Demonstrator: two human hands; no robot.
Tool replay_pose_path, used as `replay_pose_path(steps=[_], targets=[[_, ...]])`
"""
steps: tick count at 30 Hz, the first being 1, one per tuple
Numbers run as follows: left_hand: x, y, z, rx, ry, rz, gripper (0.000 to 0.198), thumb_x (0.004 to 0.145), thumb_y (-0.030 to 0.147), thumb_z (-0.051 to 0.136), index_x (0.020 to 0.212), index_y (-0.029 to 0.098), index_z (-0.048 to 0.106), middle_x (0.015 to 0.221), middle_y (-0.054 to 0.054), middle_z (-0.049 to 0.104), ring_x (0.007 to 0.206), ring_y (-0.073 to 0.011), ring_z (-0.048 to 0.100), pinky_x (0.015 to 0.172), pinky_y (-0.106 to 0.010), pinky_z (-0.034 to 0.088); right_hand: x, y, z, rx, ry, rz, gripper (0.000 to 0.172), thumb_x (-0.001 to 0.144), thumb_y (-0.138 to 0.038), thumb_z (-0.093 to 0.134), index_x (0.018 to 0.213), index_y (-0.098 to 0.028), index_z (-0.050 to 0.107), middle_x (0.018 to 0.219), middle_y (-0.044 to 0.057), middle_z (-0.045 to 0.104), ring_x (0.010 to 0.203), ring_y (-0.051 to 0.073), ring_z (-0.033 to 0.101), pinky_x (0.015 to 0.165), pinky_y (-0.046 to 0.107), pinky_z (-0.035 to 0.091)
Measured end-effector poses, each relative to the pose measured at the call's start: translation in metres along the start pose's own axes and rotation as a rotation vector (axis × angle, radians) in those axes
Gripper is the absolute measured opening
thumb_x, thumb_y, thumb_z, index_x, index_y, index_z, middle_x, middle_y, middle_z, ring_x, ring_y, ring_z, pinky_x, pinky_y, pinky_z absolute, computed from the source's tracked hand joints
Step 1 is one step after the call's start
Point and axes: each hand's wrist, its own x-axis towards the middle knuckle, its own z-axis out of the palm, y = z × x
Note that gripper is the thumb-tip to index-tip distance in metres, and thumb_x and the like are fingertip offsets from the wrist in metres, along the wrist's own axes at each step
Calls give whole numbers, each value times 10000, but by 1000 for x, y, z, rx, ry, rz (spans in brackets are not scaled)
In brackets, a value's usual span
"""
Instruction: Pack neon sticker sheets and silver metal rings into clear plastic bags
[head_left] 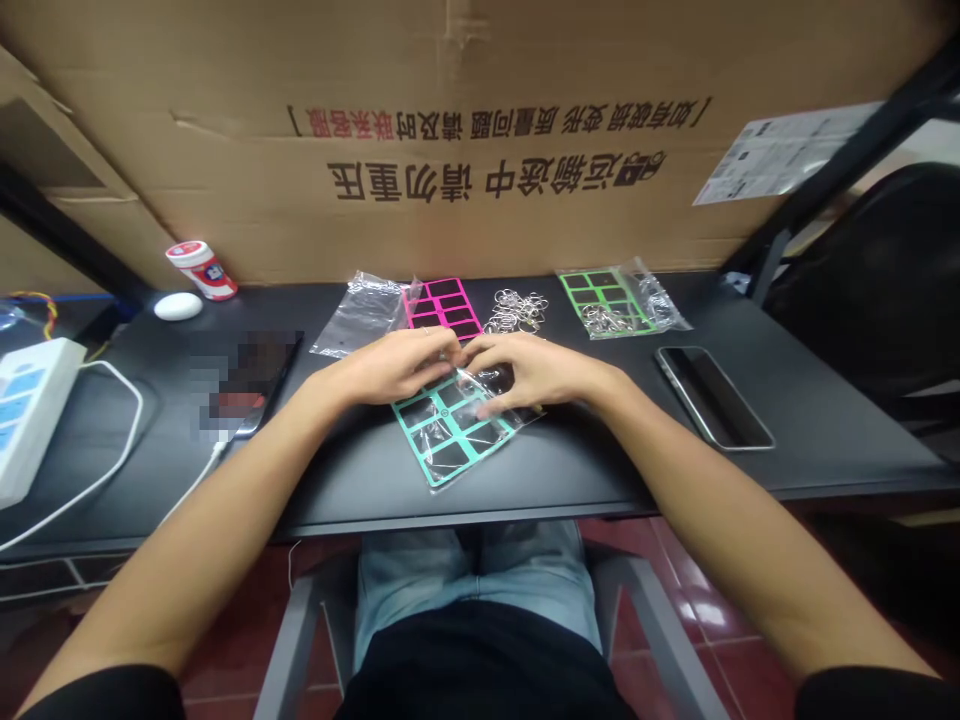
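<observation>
My left hand (397, 365) and my right hand (525, 372) meet above a mint-green sheet of square frames (450, 432) in a clear plastic bag. My right fingers press into the bag's plastic, and my left fingertips touch my right fingers at the sheet's upper edge. Behind my hands lie a pink frame sheet (442, 308) beside a loose plastic bag (360, 313), then a tangle of metal key rings (516, 312). A bright green frame sheet (604, 302) lies further right, with rings on it and a bag at its side.
All this lies on a black desk (570, 470) against a large printed cardboard box (480, 130). A smartphone (712, 397) lies right of my hands, and a blurred phone (255, 385) left. Further left are a red-and-white jar (201, 270), a white oval object (178, 306) and a power strip (30, 410).
</observation>
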Motion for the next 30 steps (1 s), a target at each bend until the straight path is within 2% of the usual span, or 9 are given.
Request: replay_pose_path(steps=[5,8,11,13,14,16,21,25,30], targets=[[0,3,-6,-21,-62,-89,143,1128,324,488,1149,216,580,987,-43,706,825,-188,629,768,-320,454,0,1,0,18,11,-18,414,862,-480,932,1199,-252,859,1386,90,788,1272,316,743,1159,461,540],[0,4,-6,-31,-59,-97,136,1120,323,485,1141,223,574,977,-35,711,835,-196,645,772,-324,465,-2,-2,-5,31,51,-12,304,916,-425,866,1163,-247,861,1289,80,829,1175,295,767,1089,435,565],[1,3,-3,-35,-44,-80,133,1112,316,491,1137,221,582,1061,-60,745,927,-216,688,813,-337,495,-6,0,-14,-16,330,106,197,995,-341,730,1103,-236,858,1166,78,848,1060,284,767,1001,427,579],[1,2,-1,-25,-37,-69,136,1108,313,492,1131,218,586,1088,-72,749,953,-223,693,829,-345,504,-9,8,-21,-125,538,242,219,1019,-312,671,1112,-227,850,1167,95,836,1032,296,754,995,452,573],[1,2,-1,-16,-35,-66,136,1106,312,492,1126,217,587,1086,-74,747,949,-223,689,827,-347,503,-10,14,-23,-193,588,300,235,1021,-306,660,1138,-221,845,1189,109,826,1033,305,746,1011,471,566],[1,1,0,-4,-35,-66,133,1103,311,492,1126,217,584,1077,-74,740,932,-220,680,820,-347,498,-12,26,-23,-311,571,369,269,1016,-315,673,1197,-203,836,1232,139,803,1047,325,732,1052,513,551],[0,2,1,29,-44,-84,139,1124,316,468,1155,222,566,1083,-73,722,949,-224,672,837,-354,499,-10,44,-11,-399,380,416,333,1007,-417,729,1227,-190,832,1198,157,772,1105,355,702,1062,546,549],[0,9,3,66,-51,-89,139,1134,315,459,1157,223,560,1043,-68,708,917,-223,665,812,-351,496,-8,46,-5,-425,389,428,237,993,-342,734,1164,-198,814,1110,148,768,1114,365,683,1059,548,546],[1,18,5,68,-45,-68,132,1135,299,462,1162,227,569,1045,-71,719,913,-222,676,792,-346,500,-9,48,-7,-419,369,425,146,1010,-265,658,975,-211,790,1048,134,734,1082,348,667,1045,523,539]])
